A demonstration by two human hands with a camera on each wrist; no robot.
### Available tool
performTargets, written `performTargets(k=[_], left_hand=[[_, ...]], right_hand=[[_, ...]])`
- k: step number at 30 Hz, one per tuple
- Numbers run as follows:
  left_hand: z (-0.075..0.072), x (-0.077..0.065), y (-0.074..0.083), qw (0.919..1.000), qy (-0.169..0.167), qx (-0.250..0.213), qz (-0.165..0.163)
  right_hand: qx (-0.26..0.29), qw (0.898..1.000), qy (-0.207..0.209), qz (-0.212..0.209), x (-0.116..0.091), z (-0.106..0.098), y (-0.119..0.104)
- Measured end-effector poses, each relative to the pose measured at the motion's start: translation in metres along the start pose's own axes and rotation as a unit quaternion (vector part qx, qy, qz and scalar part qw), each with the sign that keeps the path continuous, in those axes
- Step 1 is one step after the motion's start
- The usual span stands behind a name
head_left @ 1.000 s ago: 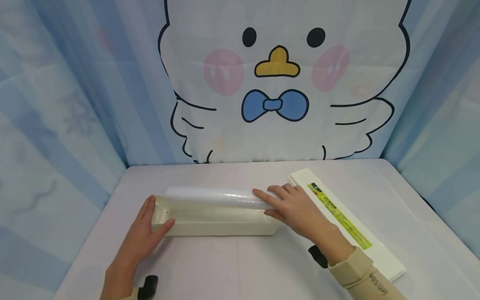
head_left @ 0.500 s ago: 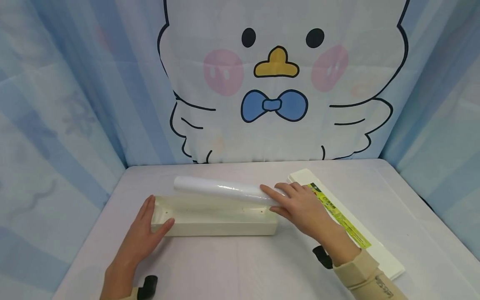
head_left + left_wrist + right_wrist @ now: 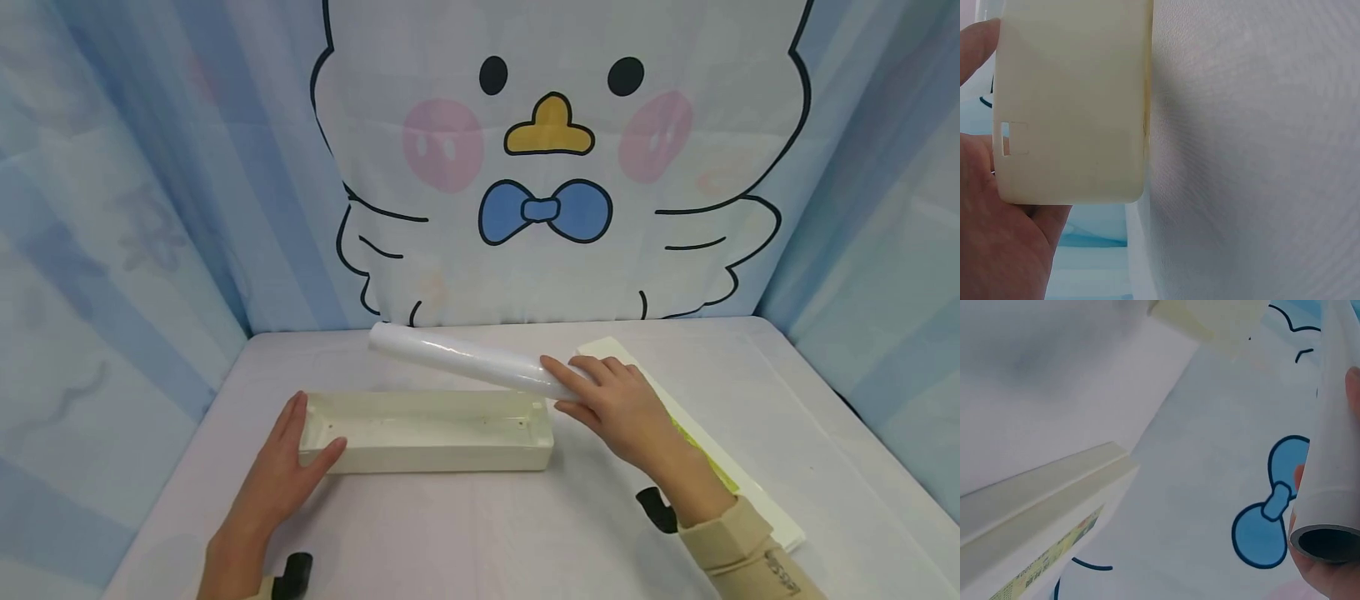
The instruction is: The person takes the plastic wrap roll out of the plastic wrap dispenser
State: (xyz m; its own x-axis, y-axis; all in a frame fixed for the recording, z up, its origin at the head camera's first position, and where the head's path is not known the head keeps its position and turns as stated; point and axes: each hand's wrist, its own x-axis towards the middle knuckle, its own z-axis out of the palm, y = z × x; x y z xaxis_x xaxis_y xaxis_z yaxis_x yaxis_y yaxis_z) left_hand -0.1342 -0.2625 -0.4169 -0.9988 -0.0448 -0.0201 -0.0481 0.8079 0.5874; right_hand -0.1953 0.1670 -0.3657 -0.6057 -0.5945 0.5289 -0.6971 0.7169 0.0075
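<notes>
A long cream plastic box [image 3: 442,458] lies open-topped across the table. My left hand [image 3: 281,475] holds its left end, thumb at the near wall and fingers along the end; the left wrist view shows the box's side [image 3: 1072,100] close up. My right hand [image 3: 618,412] grips the right end of a roll of cling film [image 3: 465,358], which is tilted with its left end higher, above and behind the box. In the right wrist view, the dark hollow core of the roll [image 3: 1335,506] shows beside the palm.
A long white lid [image 3: 757,504] with a yellow-green label lies slanted at the right, partly under my right forearm. A cartoon-printed curtain [image 3: 547,275] stands behind the white-covered table [image 3: 480,533].
My right hand has lifted the cling film roll up out of the box and moved it back and to the right, its left end rising. My left hand has stayed at the box.
</notes>
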Motion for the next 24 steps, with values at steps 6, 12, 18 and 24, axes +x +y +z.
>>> performTargets(k=[6, 12, 18, 24], left_hand=[[0.000, 0.001, 0.000, 1.0000, -0.002, 0.005, -0.006], [0.000, 0.001, 0.000, 1.0000, -0.003, 0.004, -0.007], [0.000, 0.001, 0.000, 1.0000, 0.000, 0.003, -0.001], [0.000, 0.001, 0.000, 1.0000, -0.002, 0.002, -0.004]], right_hand=[[-0.001, 1.000, 0.003, 0.012, -0.005, 0.000, 0.005], [-0.010, 1.000, -0.004, 0.026, -0.012, -0.002, 0.008], [-0.012, 1.000, 0.007, 0.029, -0.017, -0.002, 0.012], [-0.015, 0.999, 0.000, 0.046, -0.024, -0.003, 0.014]])
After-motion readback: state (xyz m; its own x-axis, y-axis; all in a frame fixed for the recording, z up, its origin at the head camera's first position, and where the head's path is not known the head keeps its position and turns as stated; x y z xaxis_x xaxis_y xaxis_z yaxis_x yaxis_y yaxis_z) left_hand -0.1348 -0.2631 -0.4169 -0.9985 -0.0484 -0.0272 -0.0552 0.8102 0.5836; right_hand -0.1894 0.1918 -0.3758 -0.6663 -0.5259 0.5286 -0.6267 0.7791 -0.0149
